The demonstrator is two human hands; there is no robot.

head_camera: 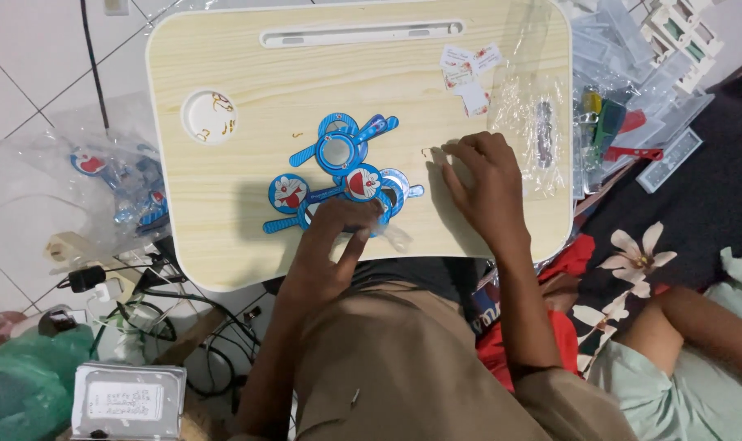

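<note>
— Head camera, looking straight down: a person sits at a pale wood-grain lap table (224, 106) with rounded corners, both bare hands on its top.

— What is the left hand (338, 237) doing?

— It rests on the near edge of a cluster of small round blue hand mirrors with cartoon cat faces (338, 167), lying flat at the middle of the table. The fingers are curled down onto the nearest mirror, pinching its rim; the mirror itself is mostly hidden under them.

— And the right hand (485, 184)?

— Just right of the cluster, palm down on the wood. Its fingers are bent and loose, tips touching the table beside a tiny gold-coloured metal ring (426, 152). Whether they pinch anything, I cannot tell.

— What else lies on the table?

— A clear crinkled plastic bag (534, 98) at the right edge, a few small white and red paper tags (467, 69) near the far corner, a round white cup recess (209, 117) at the left with small gold bits in it, and a long slot (361, 34) along the far edge.

— Around the table?

— A clear bag of more blue mirrors (122, 184) on the white tiled floor to the left, black cables (154, 306) below it, a heap of clear packets (632, 98) to the right, and another person's bent leg (697, 322) at the lower right.
</note>
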